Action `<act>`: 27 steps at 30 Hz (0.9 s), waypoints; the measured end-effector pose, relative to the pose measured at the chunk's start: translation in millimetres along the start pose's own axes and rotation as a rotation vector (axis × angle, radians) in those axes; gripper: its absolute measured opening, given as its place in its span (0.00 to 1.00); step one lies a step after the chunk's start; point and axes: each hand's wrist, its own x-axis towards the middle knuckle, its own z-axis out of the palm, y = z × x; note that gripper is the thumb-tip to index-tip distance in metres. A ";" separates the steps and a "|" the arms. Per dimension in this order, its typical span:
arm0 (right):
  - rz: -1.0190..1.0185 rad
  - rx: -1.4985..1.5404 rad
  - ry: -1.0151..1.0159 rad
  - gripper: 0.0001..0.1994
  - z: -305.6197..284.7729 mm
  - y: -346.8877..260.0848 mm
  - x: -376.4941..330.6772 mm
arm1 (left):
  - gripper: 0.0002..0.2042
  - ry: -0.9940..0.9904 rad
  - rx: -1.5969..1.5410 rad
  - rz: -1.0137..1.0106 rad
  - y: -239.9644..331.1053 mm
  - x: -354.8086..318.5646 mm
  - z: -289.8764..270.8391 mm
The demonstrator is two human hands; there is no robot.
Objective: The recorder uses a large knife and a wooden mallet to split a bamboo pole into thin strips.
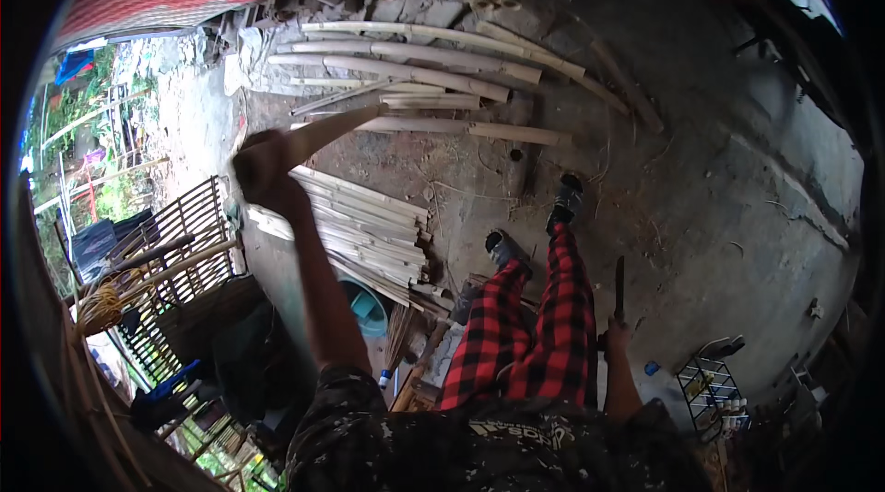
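Dusty concrete floor (pixel 701 206) beneath me: my left hand (pixel 261 165) grips a raised bamboo strip (pixel 336 128), my right hand (pixel 616 337) clenches an upright knife (pixel 619 287) beside my leg (pixel 562 317); a slip could cut it.

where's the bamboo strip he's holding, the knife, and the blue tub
bamboo strip (pixel 334 130): head view, on the middle of the pale strip above the left hand
knife (pixel 619 287): head view, on the dark blade above the right hand
blue tub (pixel 367 308): head view, on its inside
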 end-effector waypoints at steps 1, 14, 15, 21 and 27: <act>0.080 0.019 -0.040 0.22 1.8 -36.0 29.7 | 0.16 0.052 -0.021 0.017 6.2 7.8 0.9; 0.185 0.774 -0.343 0.41 -29.0 -236.7 -114.2 | 0.30 0.131 -0.372 -0.278 53.6 129.6 -330.1; 0.153 0.951 -0.375 0.45 -25.1 -257.3 -126.2 | 0.33 0.217 -0.779 -0.548 28.8 118.9 -348.1; -0.426 1.580 -0.480 0.39 -87.5 -302.3 -178.5 | 0.21 0.328 -0.723 -1.080 12.9 17.6 -303.1; -0.789 1.433 -0.078 0.33 -187.3 -284.7 -252.7 | 0.30 0.126 -0.991 -1.585 10.7 -65.6 -254.1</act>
